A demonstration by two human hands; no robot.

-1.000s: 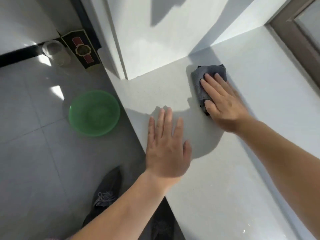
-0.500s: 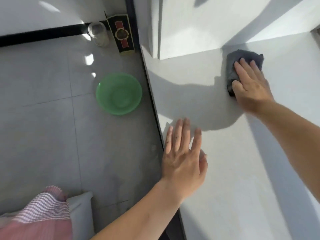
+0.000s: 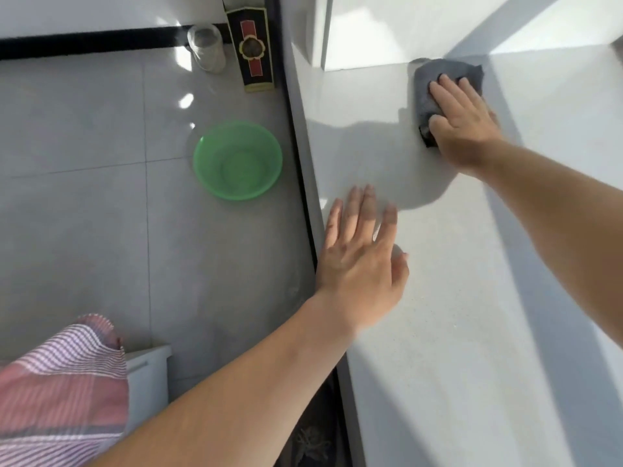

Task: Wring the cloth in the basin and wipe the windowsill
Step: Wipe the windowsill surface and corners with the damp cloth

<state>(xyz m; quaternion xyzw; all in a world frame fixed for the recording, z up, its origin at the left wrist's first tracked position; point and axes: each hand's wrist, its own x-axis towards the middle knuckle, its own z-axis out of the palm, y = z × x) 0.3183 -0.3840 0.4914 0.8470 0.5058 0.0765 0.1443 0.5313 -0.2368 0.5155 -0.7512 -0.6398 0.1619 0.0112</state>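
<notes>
Flat, open right hand (image 3: 462,123) pressed the bunched cloth (image 3: 435,75) without gripping; it could slip free, leaving the windowsill (image 3: 472,315) corner unwiped

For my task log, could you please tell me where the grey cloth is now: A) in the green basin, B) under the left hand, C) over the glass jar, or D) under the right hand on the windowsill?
D: the right hand presses flat on the grey cloth on the windowsill, and the green basin on the floor holds no cloth.
</notes>
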